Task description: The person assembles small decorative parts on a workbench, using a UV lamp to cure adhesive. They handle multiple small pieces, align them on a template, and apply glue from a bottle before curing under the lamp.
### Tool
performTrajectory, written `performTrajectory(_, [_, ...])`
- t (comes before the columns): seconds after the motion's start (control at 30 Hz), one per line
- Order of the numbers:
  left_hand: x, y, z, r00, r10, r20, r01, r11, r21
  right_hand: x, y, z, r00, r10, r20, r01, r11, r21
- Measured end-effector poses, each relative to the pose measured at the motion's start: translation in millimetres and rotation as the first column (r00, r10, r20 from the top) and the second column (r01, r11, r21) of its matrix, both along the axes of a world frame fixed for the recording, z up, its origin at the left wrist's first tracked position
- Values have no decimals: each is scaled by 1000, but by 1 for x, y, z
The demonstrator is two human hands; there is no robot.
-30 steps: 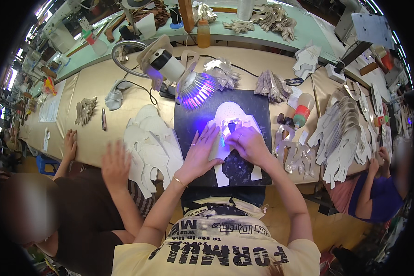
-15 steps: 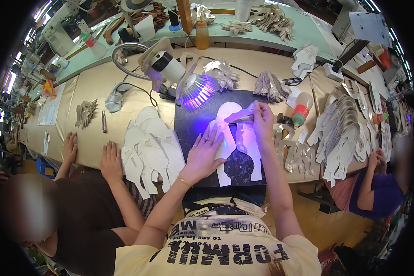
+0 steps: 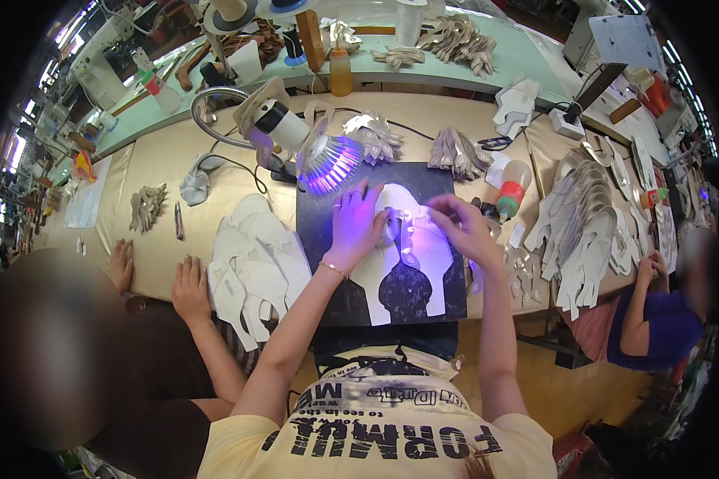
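Observation:
A white U-shaped cut piece, like a shoe upper (image 3: 435, 259), lies on the black board (image 3: 339, 299) in front of me. A small shiny pale strip (image 3: 408, 243) rests on it, along the inner edge of its opening. My left hand (image 3: 354, 230) lies over the left side of the white piece, fingers stretched out, thumb by the strip's upper end. Bent and pinched, the fingers of my right hand (image 3: 465, 230) are at the strip's upper right end; the fingertips partly hide what they grip. A lamp (image 3: 327, 164) throws violet light over this spot.
White cut pieces (image 3: 256, 255) are piled left of the board, beside a co-worker's hand (image 3: 190, 287). To the right are a glue bottle (image 3: 513, 191) and a large stack of pieces (image 3: 579, 231). Bundled pale parts (image 3: 459, 152) lie behind the board. Another person sits far right.
My left hand has moved up and away from the lower left of the white piece. My right hand has come down, and the strip it held raised now lies against the piece.

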State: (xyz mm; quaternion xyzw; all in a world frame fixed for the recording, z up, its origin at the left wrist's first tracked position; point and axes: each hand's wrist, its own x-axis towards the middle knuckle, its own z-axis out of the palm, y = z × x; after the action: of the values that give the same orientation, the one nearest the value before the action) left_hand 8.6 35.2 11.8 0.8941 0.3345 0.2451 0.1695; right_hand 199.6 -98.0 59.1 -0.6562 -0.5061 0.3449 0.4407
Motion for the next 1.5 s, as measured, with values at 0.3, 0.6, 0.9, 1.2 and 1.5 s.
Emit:
performTrajectory(0.3, [-3, 4, -11, 977, -206, -50, 204, 978, -39, -24, 38, -31, 675, 66, 735, -68, 997, -27])
performTrajectory(0.6, [24, 22, -9, 982, -51, 180, 92, 970, -227, -16, 39, -48, 582, 32, 813, -299, 938, 177])
performTrajectory(0.9, [35, 14, -18, 999, -14, 50, 14, 1000, 1, -20, -7, -37, 457, -178, 871, -459, 792, 402])
performTrajectory(1.2, [36, 14, -21, 998, -15, 62, 15, 1000, -6, -79, -111, 58, 554, 10, 833, -549, 756, 356])
performTrajectory(1.5, [6, -4, 41, 847, -101, 522, 325, 875, -358, -52, -152, 106, 876, -55, 479, -28, 986, 164])
